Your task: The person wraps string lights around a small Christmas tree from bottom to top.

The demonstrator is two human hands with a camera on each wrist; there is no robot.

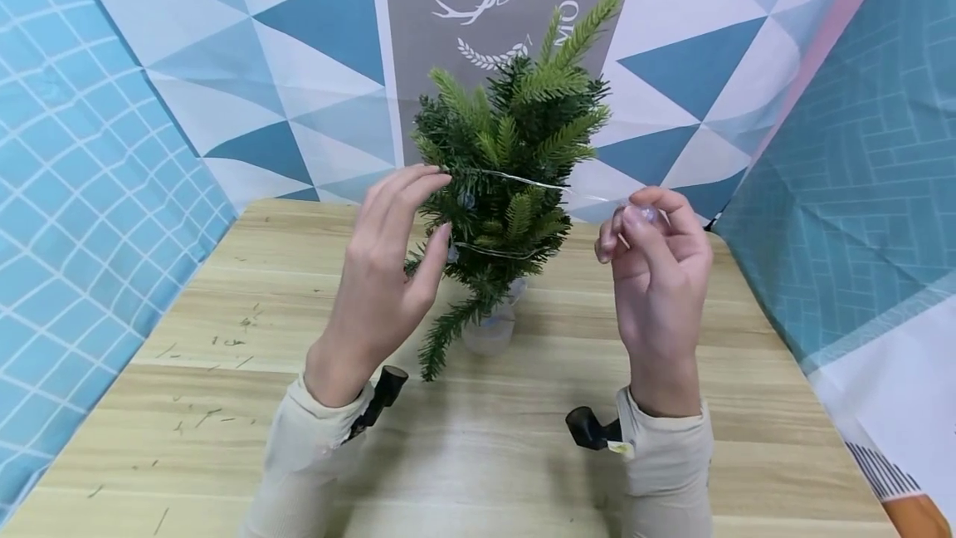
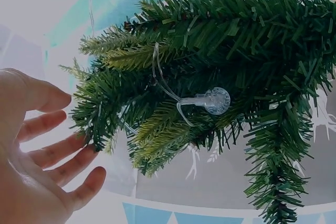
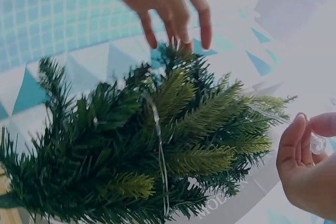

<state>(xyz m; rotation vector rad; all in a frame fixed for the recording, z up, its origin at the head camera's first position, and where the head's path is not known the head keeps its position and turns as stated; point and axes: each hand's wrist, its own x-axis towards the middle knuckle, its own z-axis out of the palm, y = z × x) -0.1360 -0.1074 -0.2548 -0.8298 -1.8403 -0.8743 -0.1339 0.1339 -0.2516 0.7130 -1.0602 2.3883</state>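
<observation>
A small artificial Christmas tree [image 1: 515, 131] stands upright on a pale, see-through-looking base [image 1: 489, 337]. A thin clear wire of string lights [image 1: 515, 178] runs round its branches in more than one turn. In the left wrist view, a clear round bulb [image 2: 217, 101] lies against the needles. My right hand [image 1: 660, 272], off to the tree's right, pinches the wire between thumb and forefinger, with another clear bulb [image 3: 317, 144] at the fingers. At the tree's left side, my left hand [image 1: 384, 260] has its fingers spread, the tips at the outer branches. The wire's far side is hidden by foliage.
The tree is on a wood-grain table [image 1: 485, 455]. Loose needles [image 1: 212, 418] lie scattered on its left part. Patterned cloth walls [image 1: 321, 31] enclose the back and both sides. A dark wrist camera [image 1: 590, 430] juts from the right sleeve, and another [image 1: 384, 393] from the left.
</observation>
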